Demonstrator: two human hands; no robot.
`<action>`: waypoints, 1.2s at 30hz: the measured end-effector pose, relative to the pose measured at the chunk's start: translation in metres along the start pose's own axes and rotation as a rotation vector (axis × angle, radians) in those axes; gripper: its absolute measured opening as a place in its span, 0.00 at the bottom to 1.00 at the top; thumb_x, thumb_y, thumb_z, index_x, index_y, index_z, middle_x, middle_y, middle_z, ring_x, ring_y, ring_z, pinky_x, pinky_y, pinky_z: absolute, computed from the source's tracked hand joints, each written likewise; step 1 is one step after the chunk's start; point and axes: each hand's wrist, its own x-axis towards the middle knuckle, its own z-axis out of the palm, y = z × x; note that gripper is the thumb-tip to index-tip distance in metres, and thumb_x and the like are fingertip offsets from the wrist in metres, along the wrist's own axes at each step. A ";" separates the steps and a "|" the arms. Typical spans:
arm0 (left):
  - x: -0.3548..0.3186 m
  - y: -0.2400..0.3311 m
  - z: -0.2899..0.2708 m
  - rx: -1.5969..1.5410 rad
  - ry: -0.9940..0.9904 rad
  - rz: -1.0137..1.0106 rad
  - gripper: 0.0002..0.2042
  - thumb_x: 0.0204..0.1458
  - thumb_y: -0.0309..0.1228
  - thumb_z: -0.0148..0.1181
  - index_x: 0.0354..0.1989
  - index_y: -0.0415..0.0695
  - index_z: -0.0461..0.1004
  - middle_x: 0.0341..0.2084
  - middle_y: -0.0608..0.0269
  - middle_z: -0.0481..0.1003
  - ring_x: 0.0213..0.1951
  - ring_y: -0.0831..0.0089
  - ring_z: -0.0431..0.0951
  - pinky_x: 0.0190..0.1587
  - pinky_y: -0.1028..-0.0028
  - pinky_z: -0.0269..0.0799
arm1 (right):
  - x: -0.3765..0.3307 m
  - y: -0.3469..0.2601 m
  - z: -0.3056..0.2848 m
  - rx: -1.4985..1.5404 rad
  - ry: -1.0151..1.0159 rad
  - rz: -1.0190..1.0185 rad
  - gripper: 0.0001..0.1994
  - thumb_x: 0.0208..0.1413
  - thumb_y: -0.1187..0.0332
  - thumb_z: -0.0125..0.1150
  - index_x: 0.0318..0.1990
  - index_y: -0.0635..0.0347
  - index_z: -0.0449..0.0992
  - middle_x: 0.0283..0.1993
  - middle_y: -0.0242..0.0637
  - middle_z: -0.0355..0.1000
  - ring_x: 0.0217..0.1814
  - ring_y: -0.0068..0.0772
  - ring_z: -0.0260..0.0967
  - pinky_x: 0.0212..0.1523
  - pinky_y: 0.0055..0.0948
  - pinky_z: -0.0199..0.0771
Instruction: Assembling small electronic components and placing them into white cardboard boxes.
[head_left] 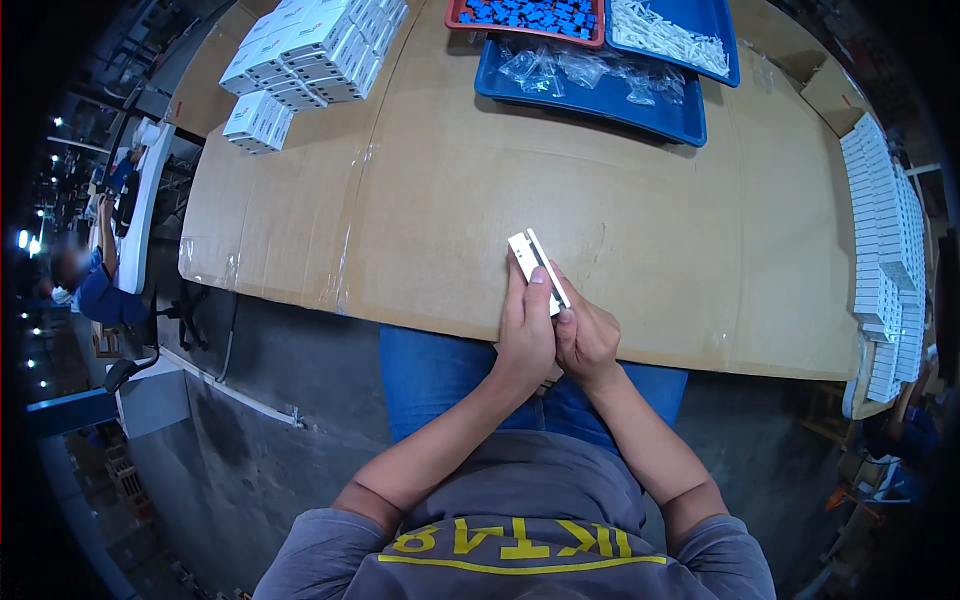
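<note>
A small white box point(521, 246) is held between my two hands, a little above the near edge of the table. A long narrow white strip, like a raised flap or lid, stands along its right side, with a dark gap between them. My left hand point(525, 325) wraps the box from the left, its thumb lying on the upper face. On the other side my right hand point(590, 335) is closed at the box's near right end, thumb against the lower tip of the strip. The fingers beneath the box are hidden, and what lies inside it cannot be made out.
Cardboard covers the table point(430, 220). White boxes point(310, 45) are stacked at far left, more white boxes point(882, 230) along the right edge. At the back sit a red tray point(475, 28) of blue pieces, a blue tray point(733, 55) of white pieces and another blue tray point(600, 112) holding clear plastic.
</note>
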 end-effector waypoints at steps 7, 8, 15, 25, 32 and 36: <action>0.015 0.016 -0.013 0.121 -0.019 0.111 0.27 0.73 0.33 0.37 0.78 0.37 0.47 0.67 0.54 0.62 0.65 0.69 0.66 0.68 0.71 0.62 | 0.018 -0.010 -0.002 0.178 -0.024 0.094 0.19 0.72 0.71 0.51 0.63 0.75 0.73 0.65 0.61 0.72 0.63 0.55 0.77 0.59 0.40 0.80; 0.016 0.021 -0.019 0.059 -0.074 0.121 0.33 0.67 0.28 0.46 0.79 0.39 0.44 0.70 0.50 0.58 0.70 0.64 0.61 0.71 0.65 0.57 | 0.023 -0.012 -0.005 0.262 -0.042 0.146 0.19 0.73 0.69 0.51 0.63 0.73 0.73 0.66 0.59 0.72 0.66 0.53 0.74 0.62 0.39 0.76; 0.019 0.041 -0.031 0.474 -0.324 0.393 0.52 0.46 0.25 0.61 0.81 0.44 0.38 0.69 0.49 0.60 0.73 0.59 0.60 0.76 0.62 0.50 | 0.023 -0.014 -0.028 0.831 -0.155 0.773 0.24 0.73 0.56 0.54 0.65 0.68 0.72 0.61 0.44 0.74 0.62 0.34 0.73 0.63 0.30 0.71; 0.012 0.035 -0.014 0.102 -0.294 0.129 0.38 0.73 0.53 0.42 0.81 0.41 0.40 0.71 0.48 0.57 0.73 0.60 0.57 0.75 0.62 0.49 | 0.024 -0.018 -0.016 0.748 -0.082 0.515 0.32 0.57 0.80 0.67 0.69 0.67 0.63 0.74 0.49 0.62 0.76 0.40 0.62 0.73 0.40 0.64; 0.009 0.025 0.000 0.156 -0.137 0.301 0.42 0.70 0.63 0.33 0.79 0.38 0.44 0.66 0.50 0.64 0.68 0.64 0.64 0.72 0.65 0.56 | 0.018 -0.035 0.003 0.480 0.074 0.363 0.25 0.61 0.76 0.63 0.66 0.75 0.70 0.75 0.62 0.60 0.78 0.57 0.60 0.74 0.43 0.62; 0.008 0.026 0.002 0.179 -0.159 0.352 0.45 0.68 0.66 0.33 0.77 0.36 0.47 0.66 0.49 0.64 0.69 0.64 0.64 0.72 0.65 0.55 | 0.016 -0.038 0.001 0.303 0.073 0.233 0.25 0.66 0.73 0.60 0.68 0.77 0.67 0.72 0.67 0.62 0.76 0.61 0.62 0.71 0.44 0.67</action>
